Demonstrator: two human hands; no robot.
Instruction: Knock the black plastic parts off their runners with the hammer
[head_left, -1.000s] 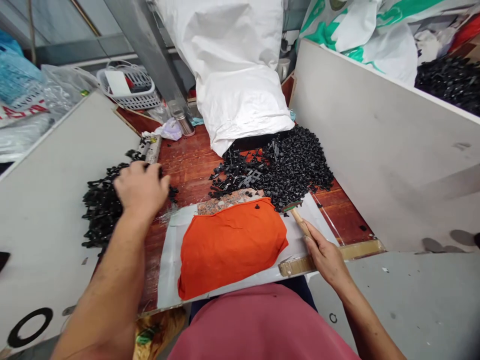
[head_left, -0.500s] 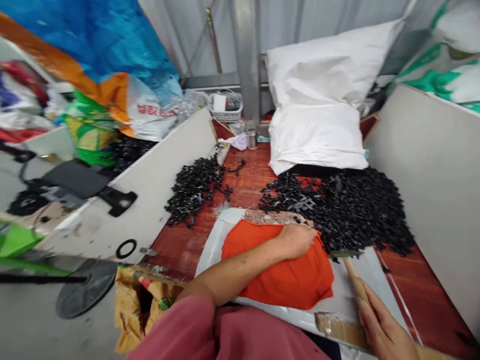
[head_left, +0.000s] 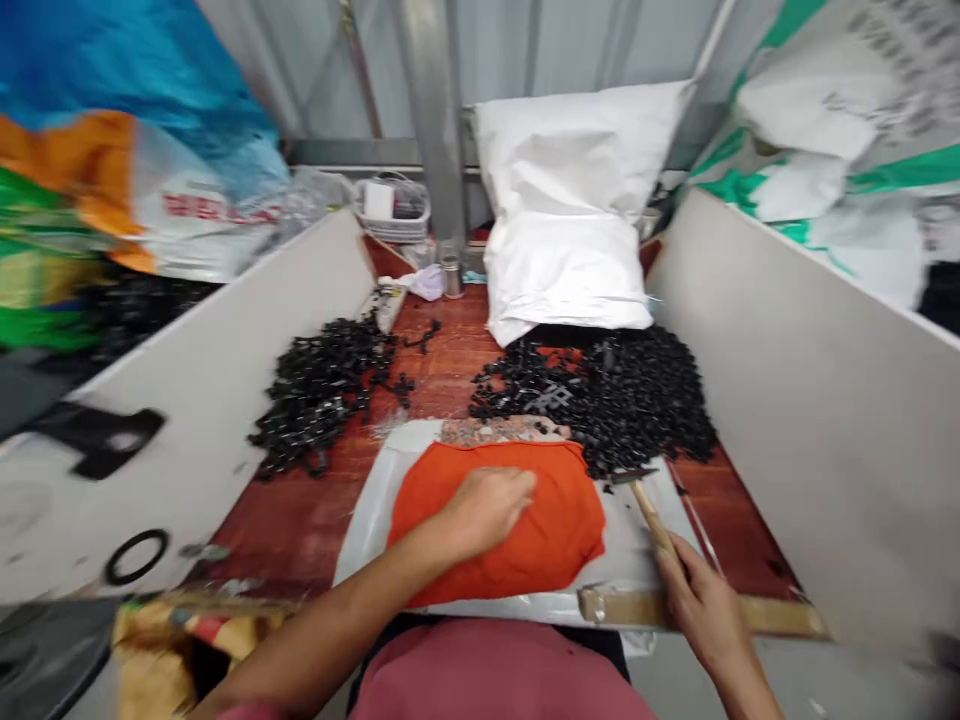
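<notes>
My left hand (head_left: pixel 491 508) is closed above the middle of an orange cloth (head_left: pixel 559 515); whatever its fingers hold, if anything, is hidden. The cloth lies over a pale sheet (head_left: pixel 367 505), against a rough stone-like slab (head_left: pixel 487 430). My right hand (head_left: pixel 701 590) is wrapped round the wooden handle of a hammer (head_left: pixel 651 515). The hammer's dark head is at the near edge of a big heap of small black plastic parts (head_left: pixel 637 395). A lighter grey grid-like piece (head_left: pixel 550 398) lies among them.
A second pile of black parts (head_left: pixel 322 390) sits at the left on the red-brown tabletop (head_left: pixel 442 345). White side boards (head_left: pixel 810 400) wall the table. Behind the heap stands a white sack (head_left: pixel 562 200). A small basket (head_left: pixel 394 215) and a metal cup (head_left: pixel 452 275) are at the back.
The view has turned to the right. My left hand has drawn back from the cloth's far right edge beside the heap to its middle. The right hand keeps hold of the hammer.
</notes>
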